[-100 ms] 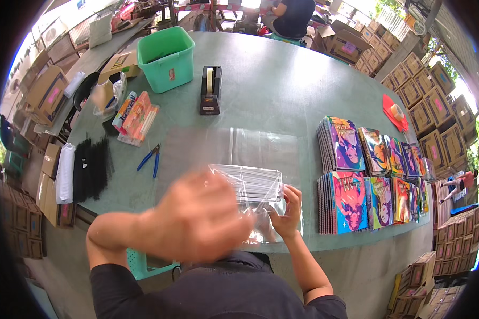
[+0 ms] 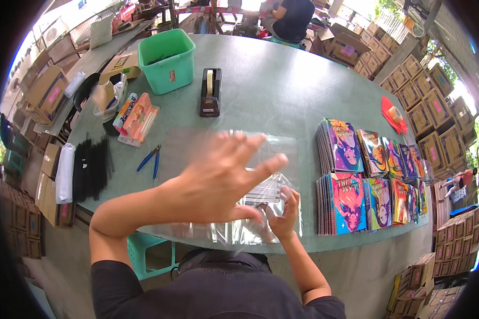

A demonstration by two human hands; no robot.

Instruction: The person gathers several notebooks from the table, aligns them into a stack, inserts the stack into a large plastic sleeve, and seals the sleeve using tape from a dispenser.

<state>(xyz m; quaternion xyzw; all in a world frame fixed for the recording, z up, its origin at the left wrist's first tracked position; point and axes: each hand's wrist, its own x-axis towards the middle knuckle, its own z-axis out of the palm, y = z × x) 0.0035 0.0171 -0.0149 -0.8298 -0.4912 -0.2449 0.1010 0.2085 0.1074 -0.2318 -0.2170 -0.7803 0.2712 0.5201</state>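
Note:
My left hand (image 2: 218, 178) is raised over the middle of the work with its fingers spread, somewhat blurred, and nothing in it. Below it lies a stack of white-edged notebooks (image 2: 266, 192) in clear plastic, its left part covered by the hand. At the stack's right end, my right hand (image 2: 285, 215) is closed with thumb and fingertips on the clear plastic bag (image 2: 223, 232), whose loose part spreads toward me. More flat clear plastic sheets (image 2: 183, 143) lie under and beyond the stack.
Spiral notebooks with colourful covers (image 2: 348, 202) stand in two rows at right. Blue-handled pliers (image 2: 150, 160), black binding coils (image 2: 92, 167), a tape dispenser (image 2: 211, 93) and a green bin (image 2: 167, 64) occupy the left and back. An orange-red piece with a tape roll (image 2: 394, 114) lies far right.
My left hand has moved up and away from me, and its fingers have spread apart over the stack. My right hand stays at the stack's right end.

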